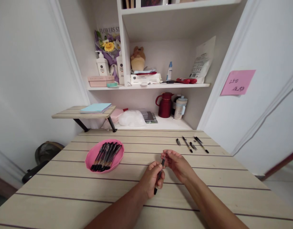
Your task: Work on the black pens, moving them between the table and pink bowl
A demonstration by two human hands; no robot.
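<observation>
My left hand (152, 178) is wrapped round a black pen (162, 163), which slants up and to the right, its dark end showing below the fist. At the pen's upper end, my right hand (176, 162) has thumb and forefinger pinched at the thin, pale tip. The fingertips partly hide that spot. To the right on the desk lie an uncapped pen (187, 145), another pen (201, 145), a pen cap (178, 142) and a few more small dark pieces (193, 146). A pink bowl (121, 157) at left holds several black pens (105, 156).
The desk (89, 197) has slatted boards. A small raised shelf (65, 113) with blue paper (96, 107) stands at back left. Behind are a white plastic bag (131, 118), a red jug (165, 105) and a pale cup (180, 108). A pink note (238, 82) is on the right wall.
</observation>
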